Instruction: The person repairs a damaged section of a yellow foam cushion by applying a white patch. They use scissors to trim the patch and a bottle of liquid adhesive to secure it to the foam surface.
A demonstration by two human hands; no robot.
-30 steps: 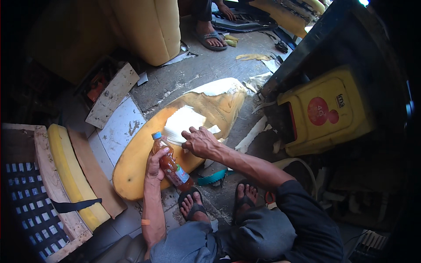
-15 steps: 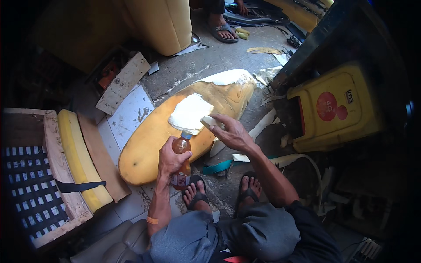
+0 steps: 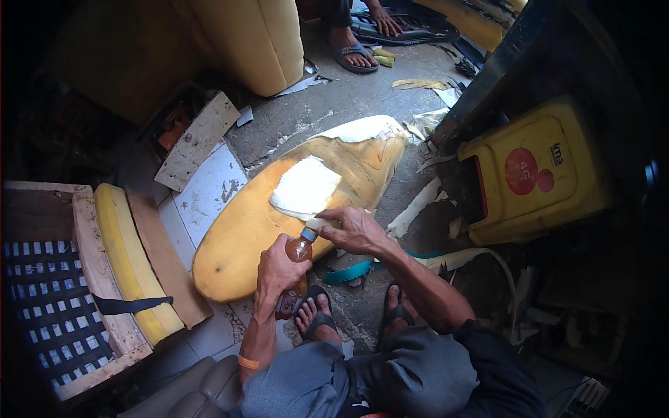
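My left hand [image 3: 280, 268] is closed round a plastic bottle [image 3: 298, 249] of amber liquid with a blue top, tilted slightly. My right hand [image 3: 354, 231] pinches a small pale foam piece [image 3: 319, 223] right by the bottle's top; whether they touch I cannot tell. Just beyond both hands lies a long yellow foam seat pad [image 3: 233, 240] on the floor. A whitish foam patch [image 3: 305, 185] covers part of its middle, and its far end shows another white area [image 3: 369, 127].
At left stands a wooden frame [image 3: 104, 272] with woven black straps and a yellow foam strip [image 3: 129, 258]. A yellow plastic container [image 3: 536, 174] is at right. Foam scraps [image 3: 417, 207] and a teal strip [image 3: 350, 270] litter the floor. Another person's sandalled foot [image 3: 354, 56] is at the back.
My right hand has come down and nearer to me, bringing the foam piece to the bottle's top. The bottle has shifted slightly right and toward me. The other person's hand has lowered.
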